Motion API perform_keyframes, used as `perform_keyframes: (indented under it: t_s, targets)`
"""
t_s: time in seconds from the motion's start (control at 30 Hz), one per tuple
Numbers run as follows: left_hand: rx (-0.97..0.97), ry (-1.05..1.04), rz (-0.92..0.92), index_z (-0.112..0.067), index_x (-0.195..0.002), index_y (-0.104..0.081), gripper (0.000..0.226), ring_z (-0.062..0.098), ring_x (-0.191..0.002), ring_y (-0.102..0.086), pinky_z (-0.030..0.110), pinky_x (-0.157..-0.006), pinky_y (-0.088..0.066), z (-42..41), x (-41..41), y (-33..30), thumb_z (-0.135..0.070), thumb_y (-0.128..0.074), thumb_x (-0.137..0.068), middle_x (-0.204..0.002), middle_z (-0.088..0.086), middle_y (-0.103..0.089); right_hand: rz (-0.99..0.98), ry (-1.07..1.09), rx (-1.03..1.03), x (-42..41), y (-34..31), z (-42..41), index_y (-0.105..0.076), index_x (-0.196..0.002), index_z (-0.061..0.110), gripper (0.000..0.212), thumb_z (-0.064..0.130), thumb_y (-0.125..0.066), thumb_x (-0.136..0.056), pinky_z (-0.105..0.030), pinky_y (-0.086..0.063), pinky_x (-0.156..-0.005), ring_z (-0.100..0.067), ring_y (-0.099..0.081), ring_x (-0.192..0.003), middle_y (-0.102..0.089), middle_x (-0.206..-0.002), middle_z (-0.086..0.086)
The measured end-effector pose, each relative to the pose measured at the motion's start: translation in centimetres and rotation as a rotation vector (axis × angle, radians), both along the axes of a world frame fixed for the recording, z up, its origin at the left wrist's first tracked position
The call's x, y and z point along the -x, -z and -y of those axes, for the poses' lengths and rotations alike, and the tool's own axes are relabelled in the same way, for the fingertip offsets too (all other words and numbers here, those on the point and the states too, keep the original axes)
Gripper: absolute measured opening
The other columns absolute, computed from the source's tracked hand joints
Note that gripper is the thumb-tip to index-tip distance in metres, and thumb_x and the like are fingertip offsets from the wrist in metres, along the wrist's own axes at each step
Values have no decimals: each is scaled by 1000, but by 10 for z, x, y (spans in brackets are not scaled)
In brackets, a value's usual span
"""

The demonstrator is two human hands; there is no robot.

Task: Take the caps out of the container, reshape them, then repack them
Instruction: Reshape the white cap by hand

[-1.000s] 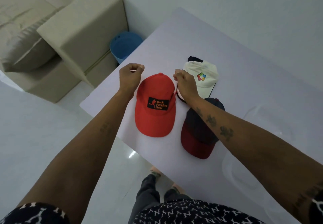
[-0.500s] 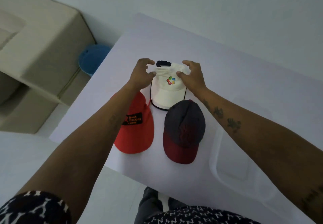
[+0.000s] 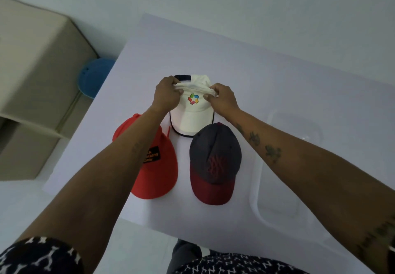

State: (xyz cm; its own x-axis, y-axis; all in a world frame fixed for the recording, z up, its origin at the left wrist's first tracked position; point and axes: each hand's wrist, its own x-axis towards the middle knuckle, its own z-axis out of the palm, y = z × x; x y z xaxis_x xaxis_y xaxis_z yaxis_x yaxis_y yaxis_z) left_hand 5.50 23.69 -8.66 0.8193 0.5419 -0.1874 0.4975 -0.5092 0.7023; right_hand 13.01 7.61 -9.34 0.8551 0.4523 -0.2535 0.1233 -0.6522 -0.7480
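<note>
Fingers point(image 3: 178, 91) of both hands are now curled round the crown of the white cap point(image 3: 192, 113), the left hand point(image 3: 167, 94) pinching its left side and the right hand point(image 3: 222, 98) its right side, with the fabric bunched up between them just above the coloured logo. Half a second ago the same fingers were only arriving over this cap, spread and barely touching it; a second ago they were at the red cap point(image 3: 149, 162). So the reshaping looks to have moved on from the red cap to the white one, and the grip now taken suggests the crown is being pulled back into form.

White cap lies on the desk point(image 3: 277, 77) at the far end of the group, its peak pointing toward the person, its crown directly under and between the fingers. Red cap sits nearer on the left, partly hidden by the left forearm. A dark cap with a maroon peak point(image 3: 213, 164) lies just right of it, nearly touching the white peak. A clear plastic container point(image 3: 284, 188) rests further right, well apart from the hands, holding no cap that can be seen, so repacking is not yet begun.
</note>
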Motion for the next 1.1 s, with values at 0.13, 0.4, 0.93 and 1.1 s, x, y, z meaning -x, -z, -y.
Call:
perform_keyframes:
  t_s: [0.13, 0.4, 0.93, 1.1]
  targets:
    - [14, -6, 62, 1, -105, -59, 19, 29, -101, -58, 36, -85, -46, 2, -3, -26, -6, -59, -87, -109, 16, -62, 41, 37, -71, -4, -22, 3, -62, -104, 4, 20, 14, -63, -87, -32, -45, -79, -19, -55, -90, -64, -106, -13]
    - [8, 90, 301, -2, -93, -62, 9, 17, -79, -52, 20, -64, -38, 12, -4, -144, -8, -63, -87, -86, 3, -60, 205, 35, -245, -16, -130, 20, -62, -104, 10, 19, 17, -63, -86, -24, -46, -76, -18, -58, -94, -64, -106, -6]
    - [-71, 269, 624, -10, -99, -69, 22, 6, -75, -60, 13, -61, -46, 89, 24, -389, -28, -58, -92, -92, -1, -68, 607, 26, -736, 16, -364, 83, -60, -80, 16, 12, 19, -58, -92, -28, -50, -73, -11, -60, -76, -63, -77, 9]
    - [-48, 270, 652, -7, -91, -71, 22, 9, -69, -61, 9, -53, -46, 110, 33, -407, -26, -60, -92, -84, 3, -70, 637, 3, -680, 25, -386, 101, -62, -82, 17, 20, 33, -56, -93, -25, -49, -75, -12, -62, -81, -62, -81, 11]
